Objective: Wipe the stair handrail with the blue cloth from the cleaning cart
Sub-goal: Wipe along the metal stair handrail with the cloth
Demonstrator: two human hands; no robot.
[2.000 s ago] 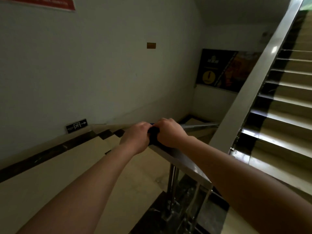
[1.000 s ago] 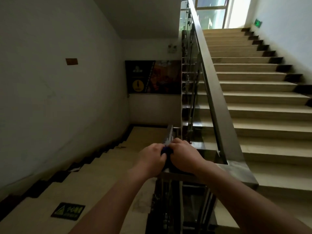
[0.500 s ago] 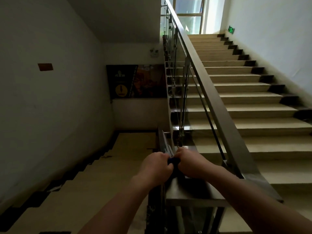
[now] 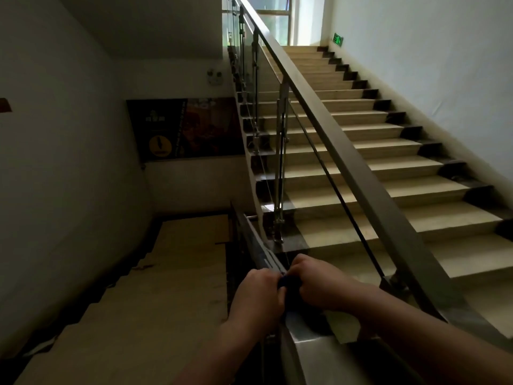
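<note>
Head view: both hands (image 4: 288,291) clamp blue cloth (image 4: 286,282) onto handrail (image 4: 308,333).

Handrail (image 4: 344,151): smooth metal w/ dull sheen. Balusters (image 4: 281,173) at 12 o'clock: shiny steel. Steps (image 4: 361,190): polished stone. Cloth (image 4: 287,282): soft blue fabric. Wall (image 4: 416,65): matt paint.

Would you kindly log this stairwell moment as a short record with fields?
place: stairwell landing, at the turn of the handrail
left hand: closed on the blue cloth, on the rail's left side
right hand: closed on the same cloth, on the rail's right side
cloth: bunched between both hands on top of the rail, mostly hidden
rising rail: climbs along the upper stairs, untouched
wall: dark poster above the lower flight
</note>
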